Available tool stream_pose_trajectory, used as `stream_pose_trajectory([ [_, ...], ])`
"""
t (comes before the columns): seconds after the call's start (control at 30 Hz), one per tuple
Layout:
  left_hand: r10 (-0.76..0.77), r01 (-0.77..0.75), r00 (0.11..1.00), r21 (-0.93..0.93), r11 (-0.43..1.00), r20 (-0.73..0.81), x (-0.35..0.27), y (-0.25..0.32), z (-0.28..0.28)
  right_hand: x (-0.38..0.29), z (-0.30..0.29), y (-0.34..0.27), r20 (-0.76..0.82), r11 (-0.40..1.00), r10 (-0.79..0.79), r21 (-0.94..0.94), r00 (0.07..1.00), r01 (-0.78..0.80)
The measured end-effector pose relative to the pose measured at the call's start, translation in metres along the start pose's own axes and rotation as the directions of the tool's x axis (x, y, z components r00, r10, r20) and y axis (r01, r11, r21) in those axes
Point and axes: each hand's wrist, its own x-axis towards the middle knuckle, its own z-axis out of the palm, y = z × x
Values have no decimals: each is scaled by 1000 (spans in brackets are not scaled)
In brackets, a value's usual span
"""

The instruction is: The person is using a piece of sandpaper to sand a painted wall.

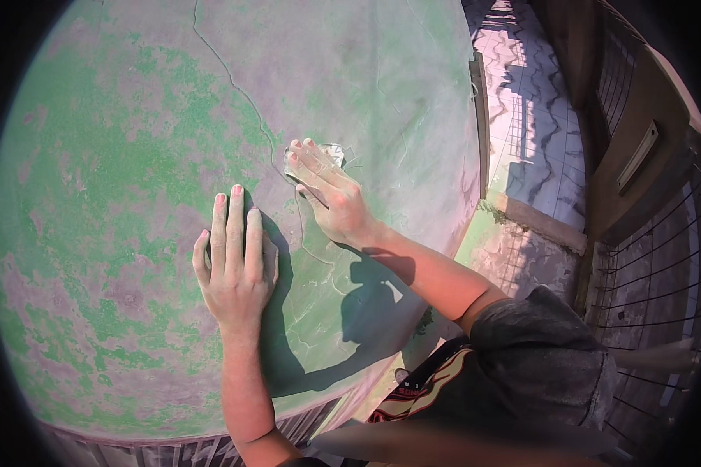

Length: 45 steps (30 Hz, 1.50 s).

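My right hand (333, 195) presses a small whitish sheet (332, 153), probably sandpaper, against a wall (152, 146) with worn green paint. The sheet bears marks and shows beyond my fingers; the rest of it lies hidden under them. Lower and to the left, my left hand (236, 262) rests on the same wall, palm down, with its fingers spread a little and nothing visible in it. Both hands are dusty. A thin crack (242, 93) runs down the wall from the top and passes between my hands.
Past the wall's right edge lies a tiled floor (537, 128) with dark veins. Metal bars (654, 286) stand at the lower right, and more railing (169, 455) lines the bottom edge. A low ledge (543, 225) borders the tiles. My shadow falls across the wall.
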Motion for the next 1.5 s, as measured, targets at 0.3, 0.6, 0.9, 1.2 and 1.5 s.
stream_pose_trajectory([
  [0.3, -43, 42, 999, -48, 998, -22, -2, -5, 2, 46, 21, -15, -125, 995, 100, 23, 987, -98],
  [0.6, -65, 61, 997, -81, 995, -42, -5, -3, 1, 41, -30, 53, -77, 921, 131, -360, 988, -150],
  [0.9, -124, 119, 991, -91, 989, -48, -9, -2, -1, -12, -3, 10, 159, 995, -10, -93, 987, 25],
  [1.2, -122, 119, 992, -89, 989, -27, -5, 2, -1, 51, 3, 0, -10, 996, 79, -41, 997, -80],
  [1.5, -109, 105, 993, -72, 992, -54, -4, 3, -1, 69, -25, 40, -62, 953, 124, -271, 990, -136],
])
